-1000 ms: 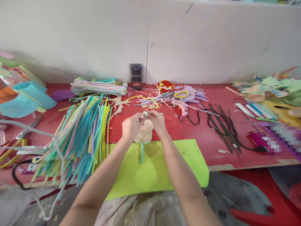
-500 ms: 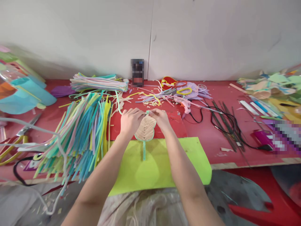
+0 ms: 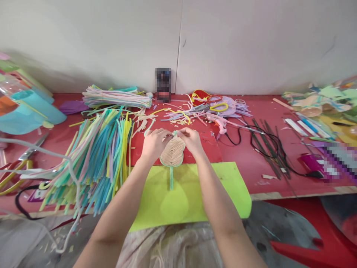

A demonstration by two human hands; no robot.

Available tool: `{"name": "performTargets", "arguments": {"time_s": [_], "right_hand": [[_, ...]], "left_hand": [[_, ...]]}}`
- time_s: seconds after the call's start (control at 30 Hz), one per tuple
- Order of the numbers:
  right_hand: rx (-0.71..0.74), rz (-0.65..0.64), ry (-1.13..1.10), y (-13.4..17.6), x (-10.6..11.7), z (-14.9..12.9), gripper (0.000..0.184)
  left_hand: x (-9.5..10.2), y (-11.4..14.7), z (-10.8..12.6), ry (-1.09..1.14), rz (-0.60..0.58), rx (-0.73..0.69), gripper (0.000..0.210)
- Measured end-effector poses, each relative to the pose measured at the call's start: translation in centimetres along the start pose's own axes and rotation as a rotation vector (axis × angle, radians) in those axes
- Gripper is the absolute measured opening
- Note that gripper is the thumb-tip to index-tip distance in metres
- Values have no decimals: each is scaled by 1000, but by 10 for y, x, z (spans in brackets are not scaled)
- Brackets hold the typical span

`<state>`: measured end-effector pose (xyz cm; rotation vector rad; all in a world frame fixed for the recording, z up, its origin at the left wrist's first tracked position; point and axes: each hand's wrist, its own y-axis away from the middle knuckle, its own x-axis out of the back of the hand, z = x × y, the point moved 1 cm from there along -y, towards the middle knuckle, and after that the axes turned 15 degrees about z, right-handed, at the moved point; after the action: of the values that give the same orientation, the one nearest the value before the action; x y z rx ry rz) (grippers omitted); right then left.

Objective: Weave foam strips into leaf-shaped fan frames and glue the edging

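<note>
A leaf shape (image 3: 172,152) made of beige pipe cleaners, edged in mint green with a green stem, lies with its stem toward me. My left hand (image 3: 156,143) is closed on a mint-green pipe cleaner (image 3: 149,127), whose loose end curls out behind the knuckles. At the leaf's far tip, my right hand (image 3: 190,140) pinches the green edging beside a small green bend (image 3: 174,133). The fingertips of both hands nearly meet there, and their exact grip is partly hidden. Beneath the stem is a lime-green sheet (image 3: 217,193), over a red board (image 3: 206,149).
Pipe cleaners pile up at left (image 3: 95,160), with a second bundle (image 3: 117,97) behind. Scissors (image 3: 28,156) rest far left. A pink glue gun (image 3: 221,124) with a black cord lies right of the hands, near dark thin rods (image 3: 267,152). A phone (image 3: 163,85) leans against the wall.
The loose end of the green pipe cleaner has swung down and to the right, closer to my left hand. Both hands stay at the leaf's tip.
</note>
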<state>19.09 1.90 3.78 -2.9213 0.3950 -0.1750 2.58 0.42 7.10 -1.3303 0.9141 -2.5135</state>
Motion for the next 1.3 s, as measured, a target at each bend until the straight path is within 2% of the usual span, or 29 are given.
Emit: {"name": "performTargets", "arguments": {"time_s": [0.2, 0.43, 0.6, 0.87, 1.07, 1.3], "right_hand": [[78, -20, 36, 0, 1, -2, 30], [99, -78, -2, 3, -3, -7, 29], [79, -71, -22, 5, -3, -10, 28], [-75, 32, -127, 5, -11, -3, 27], [-149, 37, -176, 4, -9, -2, 22], [-152, 71, -160, 5, -10, -4, 26]], "left_hand": [[-7, -2, -6, 233, 24, 88, 21], [-14, -1, -11, 271, 36, 116, 16], [-14, -1, -9, 240, 36, 118, 16], [-14, 12, 11, 79, 181, 139, 21], [-18, 16, 13, 31, 175, 73, 23], [-25, 20, 13, 3, 126, 181, 32]]}}
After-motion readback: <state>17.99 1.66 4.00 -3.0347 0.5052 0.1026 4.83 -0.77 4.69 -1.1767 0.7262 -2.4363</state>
